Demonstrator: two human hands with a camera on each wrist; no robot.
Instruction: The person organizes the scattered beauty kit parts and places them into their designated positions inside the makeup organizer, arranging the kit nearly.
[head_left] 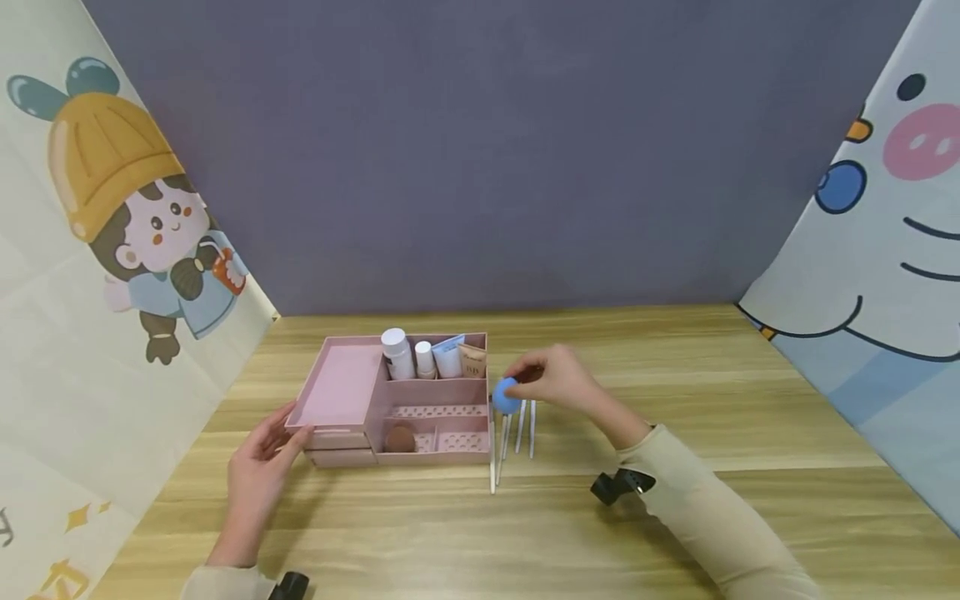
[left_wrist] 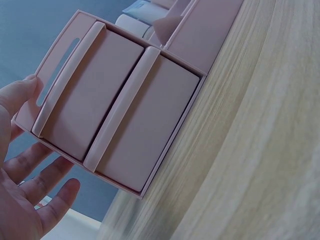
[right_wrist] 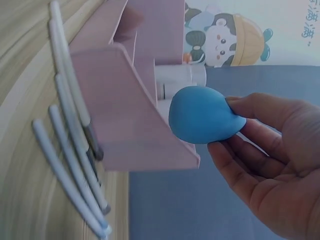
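Observation:
My right hand (head_left: 558,382) pinches a blue teardrop makeup sponge (right_wrist: 199,115) between thumb and fingers. The sponge is beside the right wall of a pink desktop organizer (head_left: 341,385), above several white-handled makeup brushes (head_left: 532,432) lying on the table. At the organizer's front left corner, my left hand (head_left: 258,462) holds the edge, thumb by the slotted front rim and fingers along the side. Two closed drawers (left_wrist: 145,117) face the left wrist camera. A brown makeup sponge (head_left: 400,438) sits in the front compartment.
In the back compartment stand a white bottle (head_left: 398,354), a smaller white-capped bottle (head_left: 425,360), a light-blue tube (head_left: 448,357) and a tan tube (head_left: 473,361). The wooden table (head_left: 675,375) ends at a dark grey wall (head_left: 495,167).

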